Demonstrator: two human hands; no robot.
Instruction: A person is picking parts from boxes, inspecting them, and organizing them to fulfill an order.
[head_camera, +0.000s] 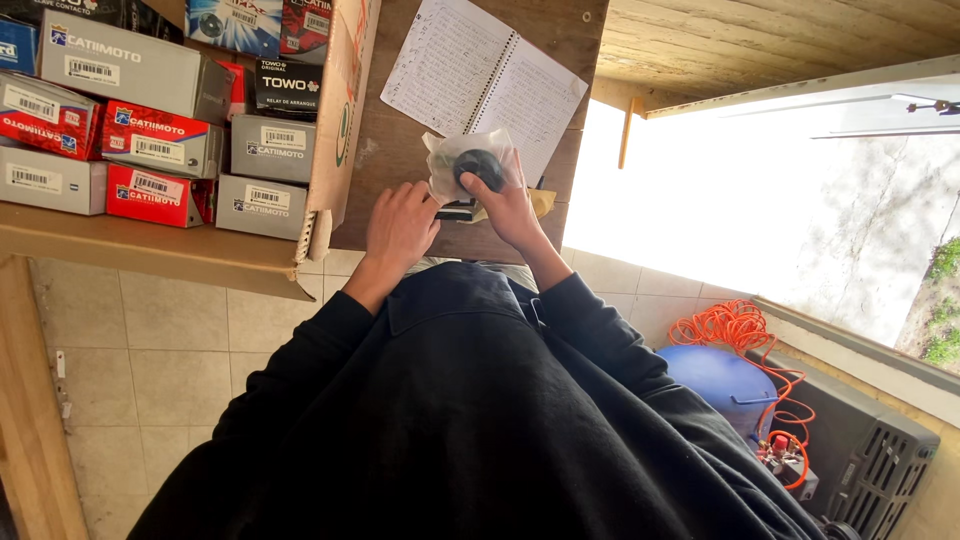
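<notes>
hands meet over the wooden bench (400, 130). right hand (508, 205) has its fingers closed around a clear plastic bag (448, 160) holding a round black part (481, 168), just below an open spiral notebook (480, 80). left hand (400, 228) rests beside it, fingers loosely curled, gripping nothing visible.
</notes>
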